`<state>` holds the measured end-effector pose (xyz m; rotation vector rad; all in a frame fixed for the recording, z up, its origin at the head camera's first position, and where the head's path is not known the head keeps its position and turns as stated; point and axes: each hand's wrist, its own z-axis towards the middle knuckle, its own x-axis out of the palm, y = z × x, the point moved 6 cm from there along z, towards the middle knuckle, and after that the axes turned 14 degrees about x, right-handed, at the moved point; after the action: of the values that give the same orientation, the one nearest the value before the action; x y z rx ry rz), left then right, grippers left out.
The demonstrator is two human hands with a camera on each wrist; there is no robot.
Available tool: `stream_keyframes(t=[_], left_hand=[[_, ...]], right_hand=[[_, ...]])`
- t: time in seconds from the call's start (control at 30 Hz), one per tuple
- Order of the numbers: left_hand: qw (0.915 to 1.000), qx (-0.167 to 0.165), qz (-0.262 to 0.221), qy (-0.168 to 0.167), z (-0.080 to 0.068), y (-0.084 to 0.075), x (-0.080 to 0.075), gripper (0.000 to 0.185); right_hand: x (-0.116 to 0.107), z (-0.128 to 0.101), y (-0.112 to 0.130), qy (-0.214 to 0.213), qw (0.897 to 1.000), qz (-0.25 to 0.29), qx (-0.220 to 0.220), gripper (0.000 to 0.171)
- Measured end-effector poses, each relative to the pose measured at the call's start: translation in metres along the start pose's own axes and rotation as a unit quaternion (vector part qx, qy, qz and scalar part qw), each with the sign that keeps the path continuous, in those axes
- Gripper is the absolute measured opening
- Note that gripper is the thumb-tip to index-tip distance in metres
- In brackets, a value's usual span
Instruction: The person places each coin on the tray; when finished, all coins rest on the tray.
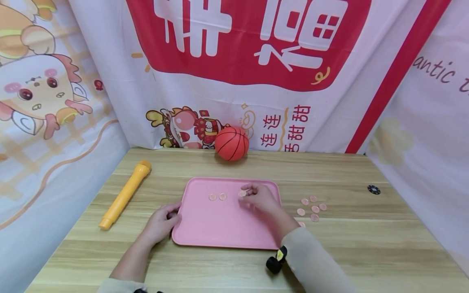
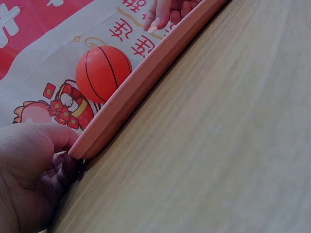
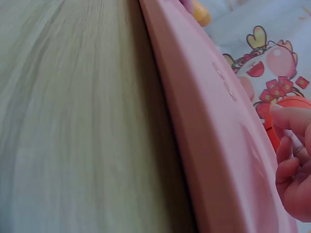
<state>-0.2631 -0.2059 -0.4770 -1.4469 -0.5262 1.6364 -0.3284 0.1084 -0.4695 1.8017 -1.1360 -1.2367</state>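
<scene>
My left hand (image 1: 161,223) holds the left rim of a pink rectangular tray (image 1: 216,228), thumb at the edge and the other fingers curled low against its side in the left wrist view. Over the tray's upper right part, my right hand (image 1: 261,198) pinches a small copper-coloured coin (image 1: 242,193) between thumb and fingertips. Two similar coins, one (image 1: 213,197) beside the other (image 1: 222,196), lie flat on the tray to the left of that hand. Several more coins (image 1: 315,209) are scattered on the table just right of the tray, one partly hidden by the right forearm.
A yellow toy microphone (image 1: 126,194) lies at the left of the wooden table (image 1: 351,244). Behind the tray, a small orange-red basketball (image 1: 232,143) rests against the printed backdrop cloth (image 1: 205,81). A black-and-white poker chip (image 1: 374,189) lies far right.
</scene>
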Motion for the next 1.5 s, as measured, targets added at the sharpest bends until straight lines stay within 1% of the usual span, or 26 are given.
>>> stream_keyframes(t=[0.2,0.3,0.4,0.5,0.67,1.0,1.3,1.4,1.5], left_hand=[[1.0,-0.007,-0.005,0.001,0.0,0.0,0.0,0.045],[0.9999,-0.011,-0.005,0.003,-0.001,0.0,0.0,0.045],[0.9999,-0.013,-0.005,0.004,0.0,0.0,0.0,0.046],[0.9999,-0.013,-0.002,0.003,0.0,0.001,0.0,0.046],[1.0,-0.009,0.003,0.003,0.0,0.0,0.0,0.046],[1.0,0.004,0.004,-0.002,0.0,-0.003,0.0,0.046],[1.0,-0.004,0.003,0.005,0.001,-0.002,-0.001,0.046],[1.0,-0.006,0.002,0.004,0.0,-0.001,-0.001,0.046],[1.0,-0.007,-0.003,0.004,0.0,-0.001,0.0,0.045]], right_hand=[[0.018,0.012,0.001,-0.002,1.0,0.006,0.013,0.035],[0.024,0.017,0.002,-0.009,1.0,-0.012,0.011,0.033],[0.028,0.019,0.004,-0.016,0.999,-0.036,-0.003,0.031],[0.03,0.02,0.006,-0.026,0.997,-0.067,-0.017,0.028],[0.031,0.018,0.008,-0.037,0.994,-0.102,-0.007,0.026],[0.031,0.014,0.012,-0.035,0.99,-0.133,0.004,0.028],[0.031,0.016,0.011,-0.033,0.992,-0.12,-0.001,0.03],[0.029,0.016,0.008,-0.026,0.995,-0.097,-0.007,0.031],[0.026,0.013,0.006,-0.012,0.998,-0.057,-0.001,0.032]])
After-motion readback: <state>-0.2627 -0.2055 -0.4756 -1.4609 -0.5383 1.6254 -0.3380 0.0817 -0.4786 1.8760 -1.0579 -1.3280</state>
